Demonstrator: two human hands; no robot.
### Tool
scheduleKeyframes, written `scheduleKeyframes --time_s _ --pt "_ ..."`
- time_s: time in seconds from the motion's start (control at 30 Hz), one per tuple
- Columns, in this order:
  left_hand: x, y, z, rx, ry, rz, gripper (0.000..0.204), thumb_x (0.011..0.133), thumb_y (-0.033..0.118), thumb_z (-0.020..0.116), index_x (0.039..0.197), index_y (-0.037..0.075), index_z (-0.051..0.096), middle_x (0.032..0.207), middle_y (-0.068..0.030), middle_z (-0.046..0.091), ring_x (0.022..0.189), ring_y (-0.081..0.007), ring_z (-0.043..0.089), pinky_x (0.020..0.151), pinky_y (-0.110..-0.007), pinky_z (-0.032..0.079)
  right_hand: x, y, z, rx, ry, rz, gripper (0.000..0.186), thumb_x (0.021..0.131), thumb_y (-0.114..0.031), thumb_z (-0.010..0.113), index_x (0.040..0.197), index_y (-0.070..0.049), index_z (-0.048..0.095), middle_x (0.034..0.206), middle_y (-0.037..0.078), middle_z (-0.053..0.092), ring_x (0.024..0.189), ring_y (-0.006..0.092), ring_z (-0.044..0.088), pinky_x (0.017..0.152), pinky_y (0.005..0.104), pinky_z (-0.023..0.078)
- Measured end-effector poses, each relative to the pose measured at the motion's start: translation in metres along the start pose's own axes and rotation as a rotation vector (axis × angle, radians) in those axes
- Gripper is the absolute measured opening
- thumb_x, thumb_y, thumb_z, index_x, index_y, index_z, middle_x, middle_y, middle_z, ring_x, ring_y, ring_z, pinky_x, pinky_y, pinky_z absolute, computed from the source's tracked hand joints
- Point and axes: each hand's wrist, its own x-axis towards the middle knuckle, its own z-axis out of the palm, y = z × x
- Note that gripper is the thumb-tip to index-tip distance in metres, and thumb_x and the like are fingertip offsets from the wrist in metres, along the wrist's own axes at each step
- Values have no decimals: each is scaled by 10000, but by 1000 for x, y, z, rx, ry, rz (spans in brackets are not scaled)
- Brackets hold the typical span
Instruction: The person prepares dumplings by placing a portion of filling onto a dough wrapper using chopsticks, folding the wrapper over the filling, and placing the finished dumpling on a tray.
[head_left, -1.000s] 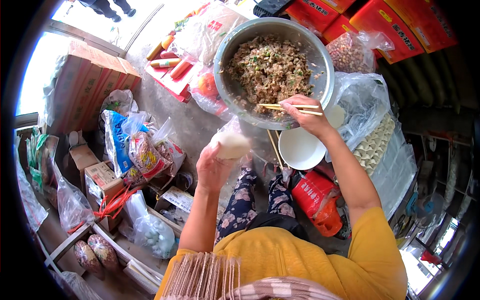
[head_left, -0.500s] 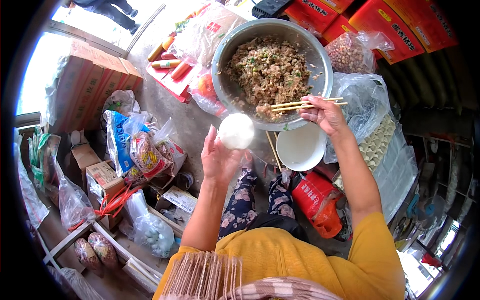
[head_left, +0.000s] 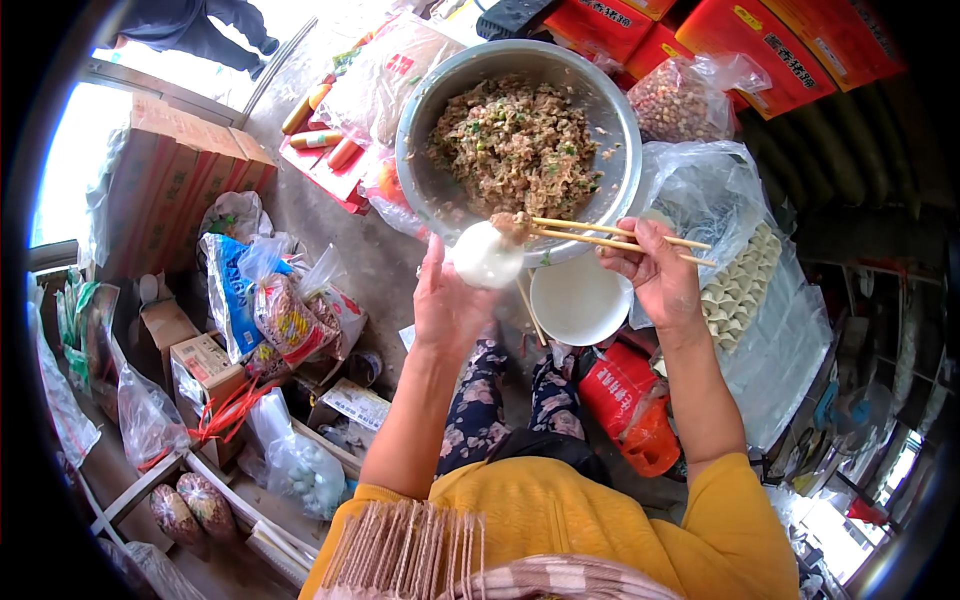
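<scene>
My left hand [head_left: 447, 310] holds a round white dumpling wrapper [head_left: 483, 262] out on its fingers, below the near left rim of a large metal basin [head_left: 628, 160]. Chopped meat filling [head_left: 520, 140] with green bits lies in the basin. My right hand [head_left: 658, 268] is closed around a pair of wooden chopsticks [head_left: 590, 232]. Their tips carry a small clump of filling [head_left: 513, 227] at the wrapper's upper right edge; whether it rests on the wrapper I cannot tell. Below the basin stands a white bowl [head_left: 582, 305], with another thin stick [head_left: 531, 310] beside it.
Right of my right hand, rows of pale folded pieces [head_left: 742, 285], apparently dumplings, lie by clear plastic [head_left: 700, 185]. Red boxes [head_left: 770, 60] and a bag of nuts or beans [head_left: 685, 100] are at the back right. Cartons [head_left: 185, 190] and bagged goods [head_left: 290, 310] stand left.
The chopsticks have lifted a clump of filling from the basin and brought it left to the wrapper. My left hand has moved slightly right. The basin appears shifted left in the view.
</scene>
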Motion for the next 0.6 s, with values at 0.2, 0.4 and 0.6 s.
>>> scheduleKeyframes --time_s 0.2,0.4,0.6 --pt "6 -7 9 -20 0 -48 726 994 512 365 1388 -98 351 1407 -230 450 1322 -350 424 1129 -469 305 -29 5 13 -1008 -104 -550 191 945 -159 604 1064 -16 648 943 126 675 886 223 678 757 322 568" --pt "15 -14 15 -134 2 -76 732 995 500 374 1366 -130 347 1388 -291 436 1317 -405 411 1136 -470 291 -42 13 20 -1326 -447 -954 261 777 8 720 1026 -46 665 987 121 646 849 264 667 730 338 575" --pt "17 -17 15 -141 56 -48 678 1007 454 377 1360 -124 358 1378 -293 445 1313 -412 414 1133 -475 303 -47 -12 25 -1254 -258 -842 135 831 -36 687 965 -24 674 904 132 653 792 253 663 672 325 552"
